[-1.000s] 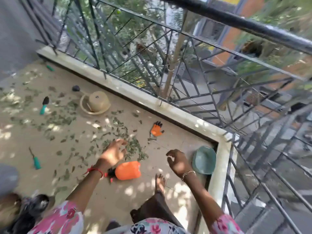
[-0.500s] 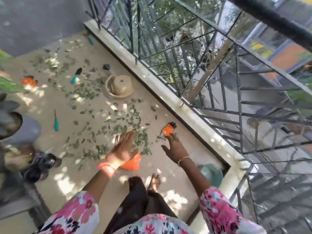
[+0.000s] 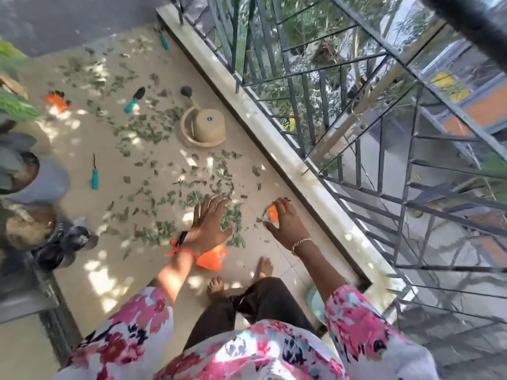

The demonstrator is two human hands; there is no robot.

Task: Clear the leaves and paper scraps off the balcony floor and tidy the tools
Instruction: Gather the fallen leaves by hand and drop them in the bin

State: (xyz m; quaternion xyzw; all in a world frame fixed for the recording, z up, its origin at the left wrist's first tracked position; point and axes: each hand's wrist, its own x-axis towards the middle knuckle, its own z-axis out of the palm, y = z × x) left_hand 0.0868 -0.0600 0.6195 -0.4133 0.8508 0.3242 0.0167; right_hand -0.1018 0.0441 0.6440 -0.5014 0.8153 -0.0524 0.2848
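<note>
Green leaves (image 3: 164, 193) lie scattered across the beige balcony floor (image 3: 115, 283). My left hand (image 3: 208, 224) lies flat with spread fingers on a leaf pile (image 3: 233, 218). An orange container (image 3: 211, 258) lies on its side just behind that wrist. My right hand (image 3: 286, 224) reaches down onto a small orange-and-black glove (image 3: 273, 212) near the ledge, fingers over it; whether it grips is unclear. A second orange glove (image 3: 57, 100) lies far left. Teal-handled tools lie about: a small trowel (image 3: 134, 100), a thin fork (image 3: 94, 175) and another tool (image 3: 164, 41) by the railing.
An upturned beige pot in its saucer (image 3: 204, 127) stands near the concrete ledge (image 3: 288, 165) under the metal railing (image 3: 329, 78). Grey pots (image 3: 33, 174) and black bags (image 3: 65, 242) line the left side. A teal bowl (image 3: 315, 303) sits in the corner by my bare feet (image 3: 241, 275).
Both hands have moved forward and down. The left now lies on the leaf pile, and the right has reached the orange glove. The camera has tilted further down.
</note>
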